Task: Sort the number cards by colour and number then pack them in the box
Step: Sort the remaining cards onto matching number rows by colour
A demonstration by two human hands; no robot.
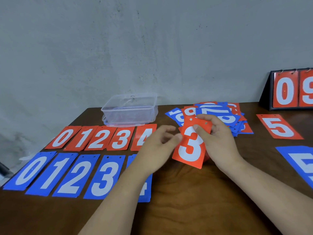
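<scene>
My right hand point(218, 138) holds a red card with a white 3 point(190, 150) above the table, thumb on its face near the top. Beside the card's left edge, my left hand point(157, 146) has loosely curled fingers, its fingertips touching or nearly touching the card. A red row of cards 0 to 4 point(100, 139) lies at the left, with a blue row 0 to 4 point(67, 173) in front of it. A mixed pile of red and blue cards point(218, 112) sits behind my hands. The clear plastic box point(130, 109) stands at the back.
A red 5 card point(279, 127) and a blue 5 card point(301, 163) lie at the right. A black flip scoreboard showing red 0 and 9 point(291, 90) stands at the back right. The brown wooden table point(177, 192) ends at a grey wall behind.
</scene>
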